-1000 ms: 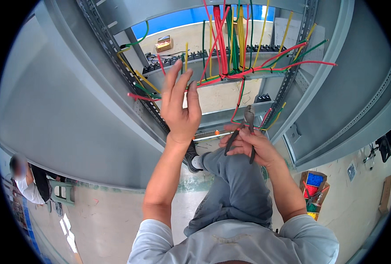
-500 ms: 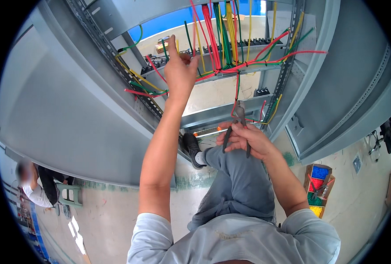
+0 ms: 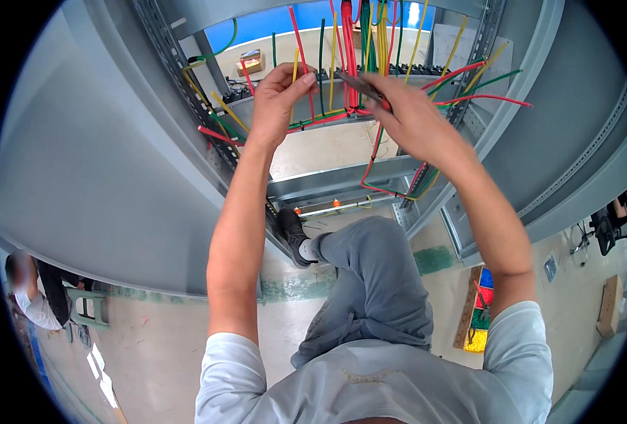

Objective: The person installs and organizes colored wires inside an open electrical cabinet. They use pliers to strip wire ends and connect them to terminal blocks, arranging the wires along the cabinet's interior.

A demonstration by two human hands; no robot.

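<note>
My left hand (image 3: 279,99) is raised among the upright wires on the left, thumb and fingertips pinched together. Whatever lies between them is too small to tell; a red wire (image 3: 298,37) runs down behind the fingertips, and a green wire (image 3: 321,60) stands just beside them. My right hand (image 3: 416,116) is wrapped round dark pliers (image 3: 356,83), whose jaws point left toward the left fingertips across the bundled red wires (image 3: 348,42). Green and yellow bundles (image 3: 382,42) stand right of these. A tied red, green and yellow harness (image 3: 313,121) runs sideways below both hands.
Grey cabinet posts (image 3: 179,78) and large panels (image 3: 108,191) flank me, with a crossbar (image 3: 341,178) below the wiring. Loose wire ends (image 3: 483,100) stick out at right. A compartmented box (image 3: 477,339) of coloured parts lies on the floor. At far left a person (image 3: 34,290) sits near a green stool (image 3: 91,309).
My right hand has lifted the pliers from above my knee up to the wires. My left hand has gone from a pointing finger to a pinch, slightly lower.
</note>
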